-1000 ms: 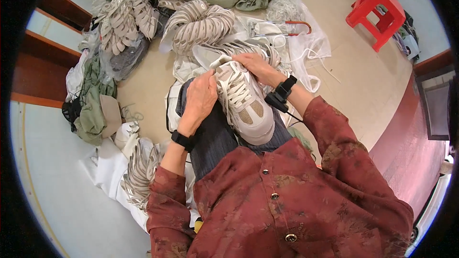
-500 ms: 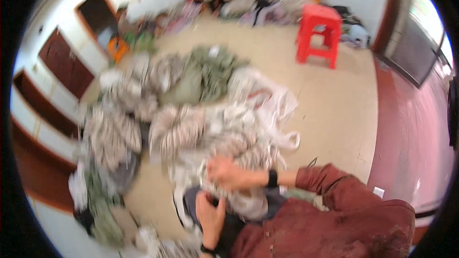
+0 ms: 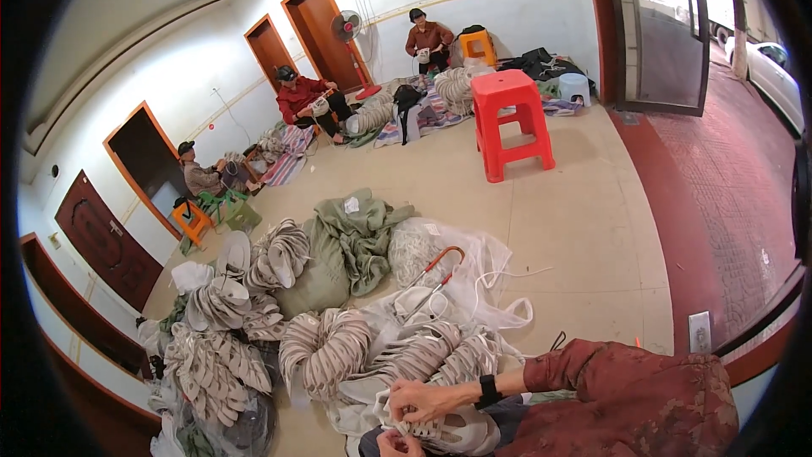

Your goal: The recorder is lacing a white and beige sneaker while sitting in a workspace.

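Observation:
A light-coloured shoe (image 3: 465, 430) with laces across its front lies on my lap. My right hand (image 3: 420, 400) is over the laced part, fingers bent and pressed together at the lace. Close below it, at the bottom of the picture, my left hand (image 3: 399, 443) has its thumb and fingers pinched beside the same lacing; part of this hand is cut off by the edge. Just beyond my hands, beige shoe uppers (image 3: 414, 355) lie stacked in a row. Another curved stack of uppers (image 3: 326, 351) sits to their left.
White laces (image 3: 414, 254) lie in a clear plastic bag (image 3: 486, 245) beside a curved red-handled metal tool (image 3: 444, 261). Green sacks (image 3: 359, 237) and more upper stacks (image 3: 220, 372) spread left. A red stool (image 3: 512, 123) stands farther off. Three people sit along the walls, one in red (image 3: 300, 101).
My view has tilted up, bringing the people and the far walls into sight and shifting my hands lower in the picture. My two hands are now closer together at the shoe's lacing.

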Available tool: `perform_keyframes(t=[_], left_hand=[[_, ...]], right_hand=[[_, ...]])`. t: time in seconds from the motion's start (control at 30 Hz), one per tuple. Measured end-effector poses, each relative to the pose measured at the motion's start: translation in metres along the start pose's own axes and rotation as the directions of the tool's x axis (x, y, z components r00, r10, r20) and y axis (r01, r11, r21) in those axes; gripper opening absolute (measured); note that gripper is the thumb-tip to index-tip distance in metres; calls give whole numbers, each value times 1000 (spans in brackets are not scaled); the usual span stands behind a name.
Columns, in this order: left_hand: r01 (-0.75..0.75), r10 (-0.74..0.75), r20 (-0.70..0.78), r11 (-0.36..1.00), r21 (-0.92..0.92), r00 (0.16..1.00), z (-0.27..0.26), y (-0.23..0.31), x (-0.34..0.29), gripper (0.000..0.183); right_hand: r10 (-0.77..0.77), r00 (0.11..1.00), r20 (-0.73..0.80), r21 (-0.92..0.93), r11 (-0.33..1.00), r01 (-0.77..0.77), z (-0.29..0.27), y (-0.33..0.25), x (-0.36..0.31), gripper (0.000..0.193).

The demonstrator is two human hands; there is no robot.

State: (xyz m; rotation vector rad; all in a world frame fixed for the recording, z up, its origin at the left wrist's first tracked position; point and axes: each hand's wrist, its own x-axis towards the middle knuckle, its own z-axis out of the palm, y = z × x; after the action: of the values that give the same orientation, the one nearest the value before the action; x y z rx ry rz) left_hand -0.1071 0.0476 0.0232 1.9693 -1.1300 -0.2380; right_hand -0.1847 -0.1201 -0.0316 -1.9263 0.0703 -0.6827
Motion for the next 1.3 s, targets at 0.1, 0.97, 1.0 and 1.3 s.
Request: perform_keyframes(t=[0.1,0.97,1.0,1.3], left_hand=[[2,-2,2,997,-76,1000,-7,4,1,27],[348,-234,279,801,-488,931,-15,-20,-12,23],[360,-249,271,766,-532,930,-16,-18,-11,22],[470,-402,257,636,-612,879,-20,-1,-10,22]], right_hand=[[-25,999,-26,-16,1000,24,4,6,0,6],[-155,977,-145,-248,962,116,26,6,-22,14],[-155,977,-147,-248,962,116,26,5,-22,14],[-54,992,-110,-301,954,18,28,-4,-24,17]])
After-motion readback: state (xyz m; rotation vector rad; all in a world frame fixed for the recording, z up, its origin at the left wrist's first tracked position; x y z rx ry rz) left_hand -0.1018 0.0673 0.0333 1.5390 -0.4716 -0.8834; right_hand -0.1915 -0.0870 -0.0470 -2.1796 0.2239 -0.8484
